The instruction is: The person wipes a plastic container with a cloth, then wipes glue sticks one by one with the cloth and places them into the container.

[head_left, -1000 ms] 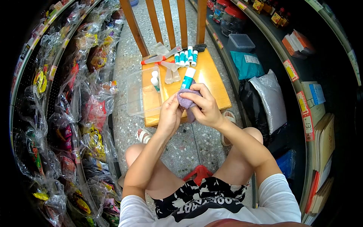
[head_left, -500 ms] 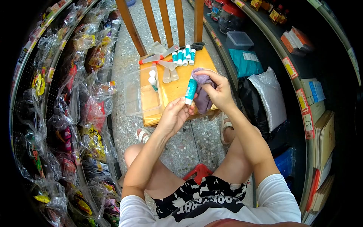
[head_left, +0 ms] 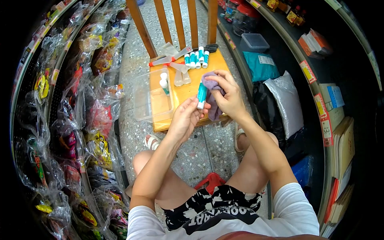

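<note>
My left hand [head_left: 185, 119] pinches the lower end of a teal and white glue stick [head_left: 202, 94], which stands tilted above the front of a wooden chair seat [head_left: 160, 127]. In my right hand [head_left: 229, 96] is a bunched purple cloth [head_left: 215, 107], pressed against the upper end of the stick and partly covering it. Several more glue sticks [head_left: 193, 60] stand grouped at the back of the seat. Beside them lie clear glue bottles [head_left: 162, 61] with red caps. A clear plastic box [head_left: 143, 117] sits at the seat's left edge, with white-topped glue sticks [head_left: 164, 83] at its right side.
Shelves of plastic-wrapped packets [head_left: 100, 116] line the left. On the right-hand shelf are a teal package [head_left: 260, 66], a silver package [head_left: 286, 106] and a clear container [head_left: 255, 42]. Wooden slats [head_left: 177, 24] rise at the chair's back. A red stool edge [head_left: 210, 182] shows between my legs.
The glue stick has turned slightly more upright in my left hand, and my right hand with the cloth has shifted a little along its upper end. The view has moved slightly.
</note>
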Demonstrator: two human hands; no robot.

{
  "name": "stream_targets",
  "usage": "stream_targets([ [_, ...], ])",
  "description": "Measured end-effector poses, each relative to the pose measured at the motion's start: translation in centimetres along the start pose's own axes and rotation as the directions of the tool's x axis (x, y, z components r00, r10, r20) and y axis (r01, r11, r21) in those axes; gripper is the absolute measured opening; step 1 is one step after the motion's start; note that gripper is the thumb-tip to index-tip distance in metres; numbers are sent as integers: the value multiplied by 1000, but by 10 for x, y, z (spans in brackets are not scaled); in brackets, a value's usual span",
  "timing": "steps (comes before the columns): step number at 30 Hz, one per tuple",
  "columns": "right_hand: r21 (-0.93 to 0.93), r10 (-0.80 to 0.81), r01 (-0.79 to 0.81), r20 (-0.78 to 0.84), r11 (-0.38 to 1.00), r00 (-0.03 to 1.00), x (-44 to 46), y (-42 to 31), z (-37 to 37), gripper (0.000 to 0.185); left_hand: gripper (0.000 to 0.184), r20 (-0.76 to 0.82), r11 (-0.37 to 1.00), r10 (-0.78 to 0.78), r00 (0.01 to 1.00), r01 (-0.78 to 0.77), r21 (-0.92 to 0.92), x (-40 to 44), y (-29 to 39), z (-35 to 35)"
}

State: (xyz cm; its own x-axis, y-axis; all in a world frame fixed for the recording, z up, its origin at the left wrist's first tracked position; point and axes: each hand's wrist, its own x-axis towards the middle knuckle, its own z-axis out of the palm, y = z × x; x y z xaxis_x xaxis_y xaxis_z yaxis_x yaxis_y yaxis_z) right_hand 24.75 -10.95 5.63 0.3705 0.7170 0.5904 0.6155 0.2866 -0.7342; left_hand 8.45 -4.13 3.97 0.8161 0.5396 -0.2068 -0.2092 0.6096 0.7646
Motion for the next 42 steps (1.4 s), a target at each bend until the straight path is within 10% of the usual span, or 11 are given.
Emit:
stream_targets([
  [12,32,-145,142,164,989,976,-18,0,15,33,30,-15,995,101,995,-101,24,3,-10,-12],
  [18,44,8,-8,-2,999,1000,-1,5,0,27,29,77,999,34,996,-37,27,-1,-13,-9],
  [25,275,163,-206,172,939,972,1,12,-9,25,28,71,998,-45,996,47,-30,-1,-5,-5],
  [42,32,-73,70,133,997,988,-15,4,9,32,27,-42,997,42,998,-44,-63,2,0,0],
])
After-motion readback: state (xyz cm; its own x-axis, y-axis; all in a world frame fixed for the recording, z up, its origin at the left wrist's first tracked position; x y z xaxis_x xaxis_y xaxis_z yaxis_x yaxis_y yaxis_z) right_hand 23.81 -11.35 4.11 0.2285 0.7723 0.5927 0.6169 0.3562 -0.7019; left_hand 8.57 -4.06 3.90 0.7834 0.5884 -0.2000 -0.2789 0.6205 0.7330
